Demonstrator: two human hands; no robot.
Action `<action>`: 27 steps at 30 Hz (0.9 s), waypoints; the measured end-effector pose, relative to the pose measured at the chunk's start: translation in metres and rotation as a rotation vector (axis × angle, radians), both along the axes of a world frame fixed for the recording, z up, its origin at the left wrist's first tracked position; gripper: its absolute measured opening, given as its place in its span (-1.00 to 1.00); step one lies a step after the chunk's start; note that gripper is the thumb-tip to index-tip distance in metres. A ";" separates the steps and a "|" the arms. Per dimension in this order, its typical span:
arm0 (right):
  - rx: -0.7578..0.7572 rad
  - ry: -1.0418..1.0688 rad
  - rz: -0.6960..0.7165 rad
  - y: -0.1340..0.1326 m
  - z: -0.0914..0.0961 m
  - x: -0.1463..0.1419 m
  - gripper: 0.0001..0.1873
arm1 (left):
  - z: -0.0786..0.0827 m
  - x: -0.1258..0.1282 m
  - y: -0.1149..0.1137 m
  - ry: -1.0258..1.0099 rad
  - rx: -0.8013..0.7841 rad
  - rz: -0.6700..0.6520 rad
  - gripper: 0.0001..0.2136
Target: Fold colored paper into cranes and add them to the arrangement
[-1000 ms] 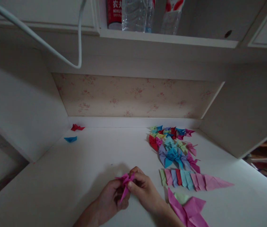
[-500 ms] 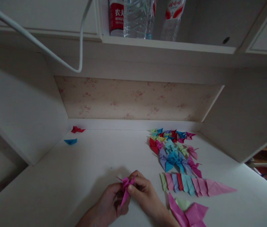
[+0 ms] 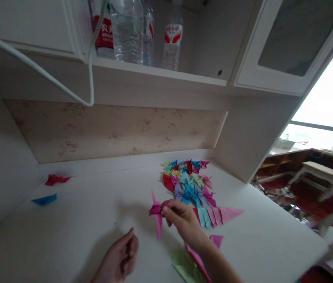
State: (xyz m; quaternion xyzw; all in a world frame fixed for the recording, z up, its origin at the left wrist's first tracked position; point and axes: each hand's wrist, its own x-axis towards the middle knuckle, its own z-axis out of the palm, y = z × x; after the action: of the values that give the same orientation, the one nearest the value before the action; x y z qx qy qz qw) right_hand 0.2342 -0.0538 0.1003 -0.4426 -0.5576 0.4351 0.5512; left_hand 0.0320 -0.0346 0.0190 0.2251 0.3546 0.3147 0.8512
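A magenta folded-paper crane [image 3: 155,209] is pinched between the thumb and fingers of my right hand [image 3: 184,224], held above the white desktop [image 3: 89,220]. One long thin point sticks up and another hangs down. My left hand [image 3: 120,255] is apart from it at lower left, fingers curled in and nothing visible in them. Beyond the right hand lie rows of small colourful paper cranes [image 3: 188,190]. Closer in, a row of overlapping pink and teal folded pieces [image 3: 221,216] is partly covered by the hand. Larger green [image 3: 185,263] and pink folded paper [image 3: 217,239] sits under my right forearm.
At the far left lie a red folded paper [image 3: 56,179] and a blue one [image 3: 45,200]. Plastic bottles [image 3: 172,43] stand on the shelf overhead. A white cable [image 3: 48,78] hangs in front of the cupboard. Right of the desk are a bench [image 3: 322,173] and a bright window.
My left hand has let go of the crane and moved down and left. My right hand now holds it alone, raised slightly. The view has turned to the right.
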 end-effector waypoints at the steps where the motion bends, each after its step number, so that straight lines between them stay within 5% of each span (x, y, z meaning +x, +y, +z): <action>1: 0.015 -0.046 -0.046 0.001 0.006 0.017 -0.68 | -0.001 -0.001 0.001 -0.004 0.003 0.012 -0.52; 4: -0.007 -0.186 -0.179 0.006 0.012 0.084 -0.69 | 0.000 -0.002 0.002 -0.002 0.016 0.050 -0.53; 9: -0.115 -0.489 -0.503 0.016 -0.005 0.214 -0.59 | 0.004 0.000 -0.001 0.023 0.058 0.063 -0.56; 13: -0.187 -0.830 -0.514 0.019 -0.028 0.284 -0.64 | 0.003 0.001 -0.001 0.050 0.085 0.049 -0.58; 16: -0.189 -0.959 -0.436 0.021 -0.042 0.302 -0.70 | 0.000 0.001 -0.001 0.054 0.088 0.059 -0.60; 27: -0.176 -0.907 -0.288 0.041 -0.062 0.304 -0.71 | -0.003 -0.001 -0.002 0.010 0.118 0.079 -0.64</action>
State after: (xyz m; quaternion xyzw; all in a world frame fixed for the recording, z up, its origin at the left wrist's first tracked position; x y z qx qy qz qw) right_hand 0.5378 -0.0124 0.0382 -0.7053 -0.6360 0.1631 0.2674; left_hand 0.0314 -0.0362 0.0156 0.2623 0.3484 0.3672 0.8215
